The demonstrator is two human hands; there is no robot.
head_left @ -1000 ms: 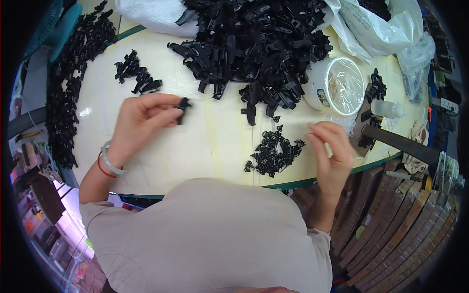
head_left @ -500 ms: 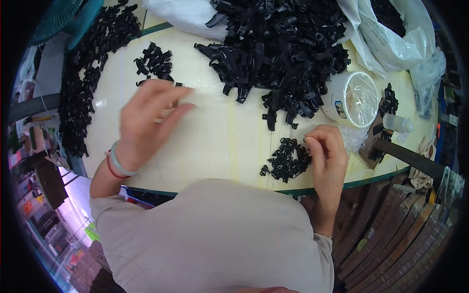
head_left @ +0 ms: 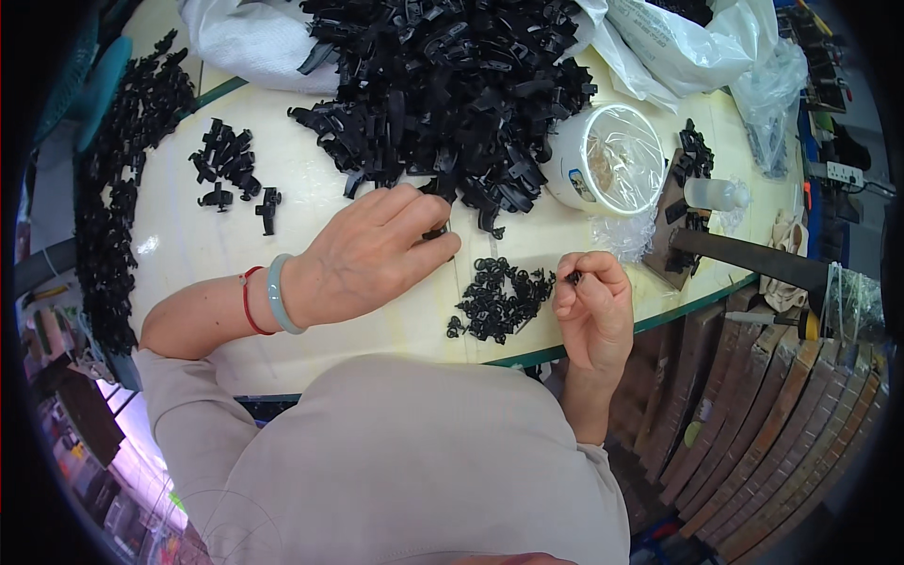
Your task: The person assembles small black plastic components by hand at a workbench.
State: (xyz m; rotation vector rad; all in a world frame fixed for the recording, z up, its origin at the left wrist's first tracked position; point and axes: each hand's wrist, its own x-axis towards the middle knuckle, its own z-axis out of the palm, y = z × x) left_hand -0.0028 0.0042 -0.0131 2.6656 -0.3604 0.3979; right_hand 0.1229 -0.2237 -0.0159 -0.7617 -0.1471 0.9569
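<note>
My left hand [head_left: 372,247], with a pale bangle and a red cord at its wrist, reaches to the near edge of a large heap of black plastic parts [head_left: 443,85]. Its thumb and fingers are closed on one black plastic part [head_left: 436,232], mostly hidden by the fingers. Beside a low pile of small black ring-shaped pieces [head_left: 499,303], my right hand [head_left: 598,311] pinches a small black piece [head_left: 573,277]. That piece's exact shape is too small to tell. Further left, several black parts [head_left: 226,158] lie in a loose group, one a little apart.
A white tub [head_left: 568,162] with clear film inside stands right of the heap. Beyond it are a small translucent bottle [head_left: 713,194] and a dark bar [head_left: 753,259]. Plastic bags [head_left: 659,47] lie at the back. More black parts [head_left: 105,217] line the far left.
My left hand has moved right, from near the loose group to the heap's edge, and closed on a part. Another part now lies by the loose group. The view has shifted right.
</note>
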